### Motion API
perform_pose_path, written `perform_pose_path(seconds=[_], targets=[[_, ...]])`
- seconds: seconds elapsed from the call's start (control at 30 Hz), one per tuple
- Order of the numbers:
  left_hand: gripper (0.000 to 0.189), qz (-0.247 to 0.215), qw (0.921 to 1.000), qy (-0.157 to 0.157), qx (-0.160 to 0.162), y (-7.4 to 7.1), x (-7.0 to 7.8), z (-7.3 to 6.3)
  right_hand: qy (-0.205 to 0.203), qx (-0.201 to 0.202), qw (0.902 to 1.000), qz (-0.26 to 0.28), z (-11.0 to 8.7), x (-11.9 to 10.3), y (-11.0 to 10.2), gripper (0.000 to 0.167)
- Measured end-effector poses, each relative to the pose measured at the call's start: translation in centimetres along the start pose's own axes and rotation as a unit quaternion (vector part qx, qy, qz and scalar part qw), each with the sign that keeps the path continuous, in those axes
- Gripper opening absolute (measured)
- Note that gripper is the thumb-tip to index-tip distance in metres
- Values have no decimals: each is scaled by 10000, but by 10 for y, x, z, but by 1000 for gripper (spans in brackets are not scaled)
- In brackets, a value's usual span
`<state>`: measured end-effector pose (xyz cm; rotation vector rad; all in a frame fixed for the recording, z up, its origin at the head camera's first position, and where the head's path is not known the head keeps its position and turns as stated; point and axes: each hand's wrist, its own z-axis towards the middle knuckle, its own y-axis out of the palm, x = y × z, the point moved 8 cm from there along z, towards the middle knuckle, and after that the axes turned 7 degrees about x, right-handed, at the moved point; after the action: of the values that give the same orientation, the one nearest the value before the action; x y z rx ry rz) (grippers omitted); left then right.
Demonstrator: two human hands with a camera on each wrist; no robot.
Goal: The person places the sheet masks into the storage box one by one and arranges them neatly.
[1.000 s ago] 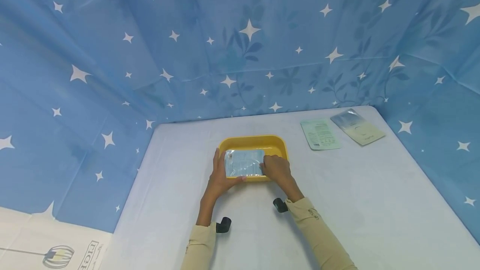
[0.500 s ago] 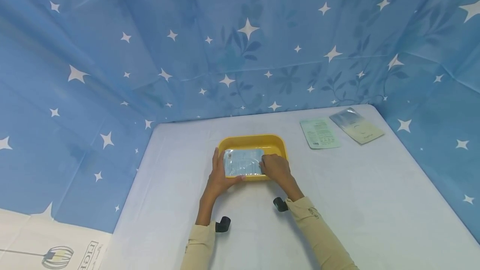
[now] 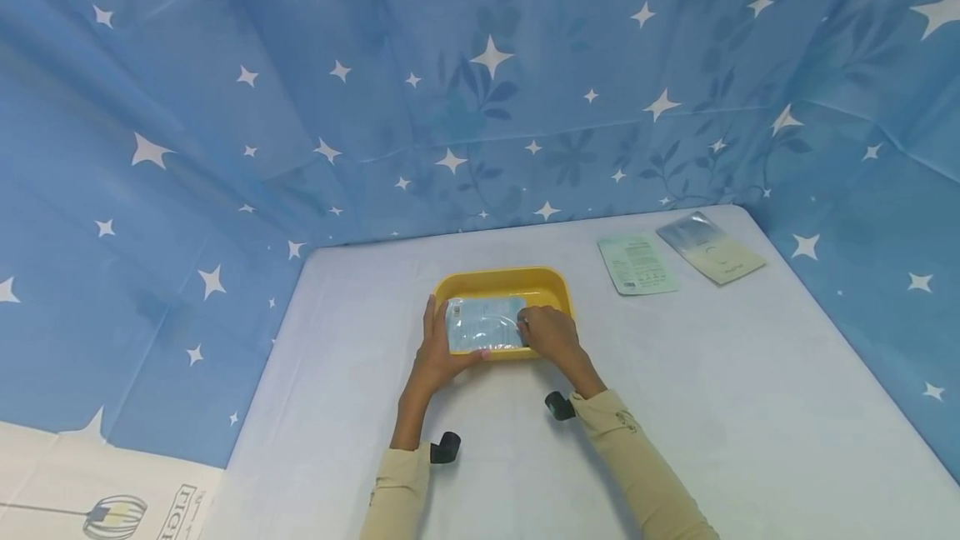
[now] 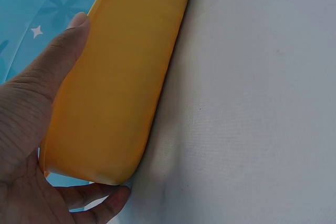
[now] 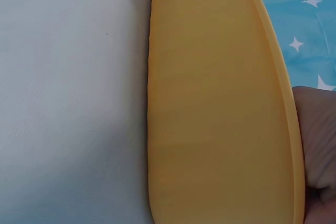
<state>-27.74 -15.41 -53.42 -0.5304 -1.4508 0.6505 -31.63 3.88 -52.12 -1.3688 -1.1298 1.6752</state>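
A yellow tray (image 3: 501,280) with upright walls stands on the table in the head view. Inside it lies a shiny light-blue flat sachet (image 3: 483,325) with small print, seemingly a face-mask packet. My left hand (image 3: 437,361) grips the tray's front left corner. In the left wrist view its thumb (image 4: 58,56) presses near the front rim while the fingers reach round the end wall. My right hand (image 3: 550,333) is over the tray's right part, fingers curled, pinching the right end of the sachet. Its fingertips are hidden, and the right wrist view shows mostly the tray's outer wall (image 5: 220,103).
A pale green sachet (image 3: 639,265) and a cream-and-silver sachet (image 3: 711,248) lie flat at the back right of the white-covered table (image 3: 345,340). A blue star-patterned curtain (image 3: 390,107) rises behind and at both sides.
The head view has shifted very slightly. Both hands, the tray and the sachet keep nearly the same places.
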Motion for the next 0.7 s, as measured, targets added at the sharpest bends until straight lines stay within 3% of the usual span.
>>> perform_pose_path(seconds=[0.5, 0.7], targets=[[120, 15, 10000, 40, -4, 2, -2, -1, -240, 409, 9972, 584, -4, 1, -5, 19], [121, 44, 10000, 41, -27, 0, 0, -2, -345, 806, 9848, 1497, -6, 3, -14, 15]])
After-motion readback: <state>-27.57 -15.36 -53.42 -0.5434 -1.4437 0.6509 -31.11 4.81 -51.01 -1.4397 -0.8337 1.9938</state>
